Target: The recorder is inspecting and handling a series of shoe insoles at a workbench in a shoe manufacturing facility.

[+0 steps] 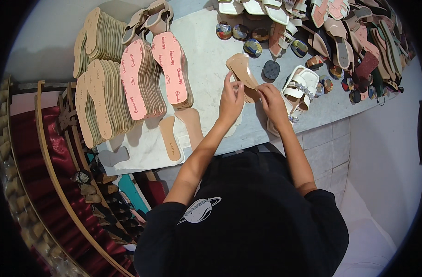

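Observation:
A glossy tan insole [241,70] is tilted up over the pale worktable between my two hands. Its left edge rests against the fingers of my left hand [231,101], which are bent around it. At the insole's near end, my right hand [272,102] pinches the tip between thumb and fingers. Beneath it shows part of a second tan piece [251,96], lying under the insole. A round dark textured heel block [272,70] lies just beyond my right hand. Next to my right wrist is a pair of white sandals [299,90] with jewelled straps.
Stacks of tan soles [107,94] and pink printed insoles [139,78] cover the left side. Two loose tan insoles [169,137] lie by my left forearm, near a grey piece [115,157]. Colourful heel blocks [253,47] and piled sandals [342,46] fill the far right.

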Demonstrator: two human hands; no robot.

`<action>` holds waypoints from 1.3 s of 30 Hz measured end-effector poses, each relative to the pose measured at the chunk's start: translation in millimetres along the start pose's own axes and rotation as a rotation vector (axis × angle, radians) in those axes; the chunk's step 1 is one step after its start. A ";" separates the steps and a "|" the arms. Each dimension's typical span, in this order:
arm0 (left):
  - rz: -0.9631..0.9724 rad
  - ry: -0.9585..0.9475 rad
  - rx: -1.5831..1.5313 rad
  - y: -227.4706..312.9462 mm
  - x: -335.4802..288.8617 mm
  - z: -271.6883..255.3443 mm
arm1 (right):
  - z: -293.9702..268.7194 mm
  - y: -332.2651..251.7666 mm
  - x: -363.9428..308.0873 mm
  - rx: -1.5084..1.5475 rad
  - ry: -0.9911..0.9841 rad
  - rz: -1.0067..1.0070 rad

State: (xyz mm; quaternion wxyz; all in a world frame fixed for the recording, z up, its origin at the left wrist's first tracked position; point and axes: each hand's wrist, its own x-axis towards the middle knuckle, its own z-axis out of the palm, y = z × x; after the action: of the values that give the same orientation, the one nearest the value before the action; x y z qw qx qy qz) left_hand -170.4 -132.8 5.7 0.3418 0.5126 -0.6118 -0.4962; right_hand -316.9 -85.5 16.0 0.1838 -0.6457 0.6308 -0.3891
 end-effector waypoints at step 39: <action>-0.038 0.196 -0.238 -46.5 -159.5 -174.8 | 138.4 -125.6 -68.3 0.943 -0.407 0.301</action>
State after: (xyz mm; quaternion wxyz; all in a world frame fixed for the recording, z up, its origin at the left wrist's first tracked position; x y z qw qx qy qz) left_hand 43.4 -22.8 23.4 0.4487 0.5257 -0.5026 -0.5193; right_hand -124.2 -38.0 1.9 0.6262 -0.4580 0.4247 -0.4666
